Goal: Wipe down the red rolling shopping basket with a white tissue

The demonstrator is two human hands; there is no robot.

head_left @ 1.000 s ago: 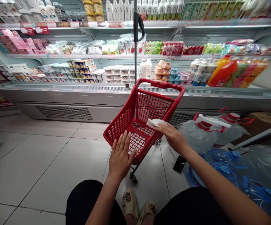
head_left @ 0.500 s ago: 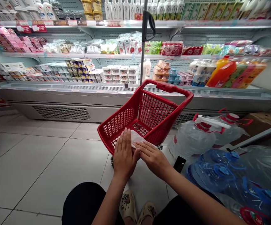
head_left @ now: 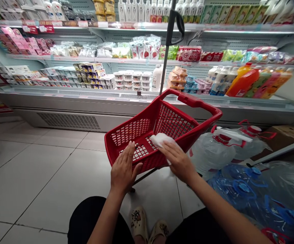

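A red plastic shopping cart basket (head_left: pixel 195 134) with lattice walls stands tilted in front of me. My left hand (head_left: pixel 123 171) rests at the near left corner of its rim, fingers stretched out and together, thumb apart, holding nothing. In my right hand (head_left: pixel 180 161) is a crumpled white cloth (head_left: pixel 162 138), pressed along the near rim to the right of the left hand. The fingers lie over the cloth, and part of it is hidden under them. The cart's red handle (head_left: pixel 197 103) rises at the far right side. Inside, the basket floor shows through its grid.
A refrigerated shelf unit (head_left: pixel 60 105) with dairy goods and drinks runs behind the cart. On the right stand large clear water jugs (head_left: pixel 215 152) and blue water jugs (head_left: pixel 240 186). A dark pole with a hook (head_left: pixel 171 37) rises behind the basket. Grey floor tiles (head_left: pixel 47 169) spread left.
My right hand has slid right along the rim with the cloth, away from the left hand. My left hand has moved slightly left and down. The cart has turned and shifted a little right.
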